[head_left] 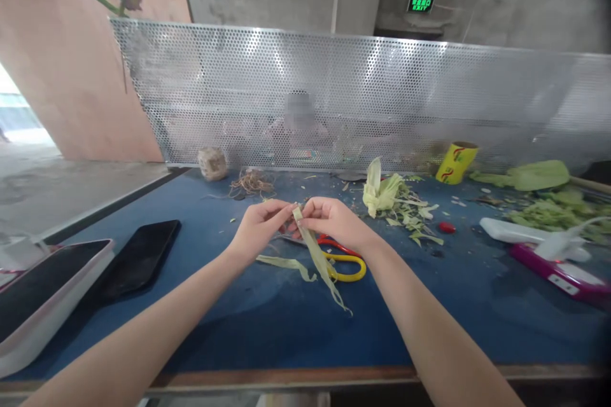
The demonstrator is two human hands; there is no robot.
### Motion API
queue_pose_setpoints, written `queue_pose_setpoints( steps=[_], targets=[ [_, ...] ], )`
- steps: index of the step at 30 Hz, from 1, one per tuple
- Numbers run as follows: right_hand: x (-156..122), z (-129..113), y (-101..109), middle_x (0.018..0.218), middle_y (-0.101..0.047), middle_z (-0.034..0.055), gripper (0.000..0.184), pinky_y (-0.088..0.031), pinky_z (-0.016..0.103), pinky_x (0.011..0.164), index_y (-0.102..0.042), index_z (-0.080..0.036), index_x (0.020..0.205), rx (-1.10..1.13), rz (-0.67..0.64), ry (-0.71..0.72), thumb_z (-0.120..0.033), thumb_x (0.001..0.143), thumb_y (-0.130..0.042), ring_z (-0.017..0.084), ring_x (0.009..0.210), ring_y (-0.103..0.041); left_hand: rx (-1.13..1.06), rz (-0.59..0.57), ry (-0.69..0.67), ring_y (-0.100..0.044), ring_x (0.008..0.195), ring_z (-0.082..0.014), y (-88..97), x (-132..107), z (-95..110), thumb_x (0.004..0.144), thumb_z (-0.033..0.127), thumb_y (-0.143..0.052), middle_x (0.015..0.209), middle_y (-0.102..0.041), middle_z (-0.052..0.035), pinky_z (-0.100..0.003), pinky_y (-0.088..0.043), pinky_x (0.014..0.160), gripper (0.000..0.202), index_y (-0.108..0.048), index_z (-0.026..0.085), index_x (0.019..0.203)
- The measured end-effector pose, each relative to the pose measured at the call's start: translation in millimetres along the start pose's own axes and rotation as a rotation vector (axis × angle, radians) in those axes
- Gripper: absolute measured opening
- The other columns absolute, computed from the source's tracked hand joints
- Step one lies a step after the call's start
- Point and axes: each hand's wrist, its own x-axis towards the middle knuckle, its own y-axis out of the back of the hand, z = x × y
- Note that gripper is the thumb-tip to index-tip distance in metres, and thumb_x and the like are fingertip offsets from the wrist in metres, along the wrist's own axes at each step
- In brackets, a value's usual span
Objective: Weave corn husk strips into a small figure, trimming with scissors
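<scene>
A long pale-green corn husk strip [317, 257] hangs down toward me, its upper end pinched between my two hands. My left hand [266, 222] is closed, with thumb and fingertips at the strip's top edge. My right hand [331, 216] is also closed, gripping the same end from the right side. Beneath them lie scissors [356, 268] with a yellow and a red handle, the blades mostly hidden by my hands and the strip. A second loose husk strip [289, 264] rests on the blue tabletop [229, 324], left of the hanging one.
Two phones, one black [147, 257] and one in a pale case [55, 296], lie left. Behind are a tape roll [212, 163], brown fibres [252, 183] and husk scraps [384, 194]. Rightward sit a yellow roll [457, 162] and a purple power strip [556, 273]. A perforated metal screen [305, 63] bounds the back.
</scene>
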Motion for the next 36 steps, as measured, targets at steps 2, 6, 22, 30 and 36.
queue_pose_setpoints(
  steps=[2,6,22,30,36],
  targets=[
    [-0.3,0.0,-4.0,0.071,-0.064,0.0012,0.016,-0.05,0.034,0.074,-0.05,-0.018,0.074,-0.025,-0.006,-0.024,-0.027,0.072,-0.063,0.016,0.072,-0.065,-0.005,0.027,-0.01,-0.046,0.05,-0.0074,2.1,-2.2,0.8,0.07,0.033,-0.06,0.054,-0.055,0.0015,-0.019,-0.039,0.049,0.021,-0.065,0.013,0.068],
    [-1.9,-2.6,-6.6,0.074,-0.062,0.0016,0.013,-0.048,0.03,0.071,-0.051,-0.017,0.073,-0.167,0.054,-0.068,-0.026,0.072,-0.061,0.016,0.076,-0.063,0.012,0.078,0.015,-0.046,0.048,-0.0071,8.1,-5.4,4.0,0.07,0.033,-0.06,0.056,-0.058,0.0009,-0.019,-0.039,0.048,0.021,-0.064,0.013,0.064],
    [-3.0,-10.4,-17.0,0.066,-0.06,0.0,0.013,-0.046,0.028,0.065,-0.051,-0.017,0.068,-0.242,0.226,-0.062,-0.026,0.069,-0.061,0.013,0.065,-0.06,-0.166,0.045,0.044,-0.051,0.055,-0.0106,4.7,-11.7,0.2,0.071,0.038,-0.061,0.063,-0.059,-0.0025,-0.02,-0.041,0.045,0.027,-0.067,0.013,0.065],
    [-3.8,-8.2,-27.1,0.065,-0.058,-0.0015,0.016,-0.044,0.023,0.056,-0.049,-0.017,0.07,-0.183,0.256,-0.071,-0.028,0.071,-0.061,0.011,0.061,-0.059,-0.119,0.122,0.03,-0.047,0.047,-0.0067,6.1,-13.0,4.1,0.065,0.03,-0.068,0.058,-0.06,0.0002,-0.019,-0.04,0.046,0.016,-0.069,0.014,0.066],
    [-1.9,-1.5,-29.3,0.076,-0.065,0.0011,0.025,-0.05,0.031,0.067,-0.048,-0.02,0.089,0.074,0.155,-0.064,-0.027,0.071,-0.063,0.014,0.063,-0.065,-0.13,0.187,-0.047,-0.045,0.048,-0.0058,9.1,-9.5,2.8,0.065,0.028,-0.069,0.054,-0.058,0.0017,-0.019,-0.038,0.047,0.014,-0.068,0.015,0.061]
  ],
)
